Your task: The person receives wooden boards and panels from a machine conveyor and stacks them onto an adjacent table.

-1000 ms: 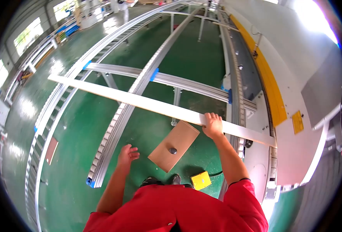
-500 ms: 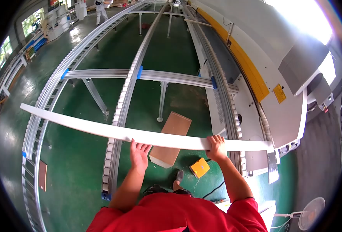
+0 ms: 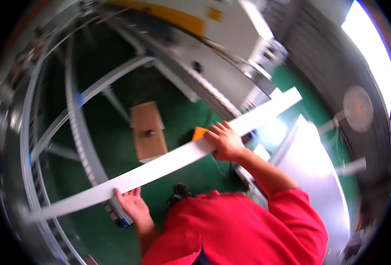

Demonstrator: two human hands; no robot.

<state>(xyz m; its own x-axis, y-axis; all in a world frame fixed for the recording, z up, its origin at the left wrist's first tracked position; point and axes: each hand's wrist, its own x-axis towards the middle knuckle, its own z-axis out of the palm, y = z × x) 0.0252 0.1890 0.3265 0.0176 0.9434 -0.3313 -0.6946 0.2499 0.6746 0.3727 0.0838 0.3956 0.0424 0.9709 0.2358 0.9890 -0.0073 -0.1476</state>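
A long, narrow white board (image 3: 160, 169) slants across the head view, its far-right end higher in the picture. My left hand (image 3: 134, 206) supports it from below near its left part, palm up, thumb at the near edge and the other fingers partly hidden under it. Farther right, my right hand (image 3: 225, 142) grips the board with fingers over its upper face. The board's left end is blurred above the roller rails.
Roller conveyor rails (image 3: 78, 128) run along the left, and another rail (image 3: 200, 79) borders a white-and-yellow machine (image 3: 231, 57). A brown panel (image 3: 148, 130) and an orange box (image 3: 199, 133) lie on the green floor. At right are a shiny pale surface (image 3: 312, 176) and a fan (image 3: 358, 108).
The view has swung to the right. The board has turned with me, from lying across the rails to a steep slant, its right end now beyond the machine's corner. Both hands still hold it.
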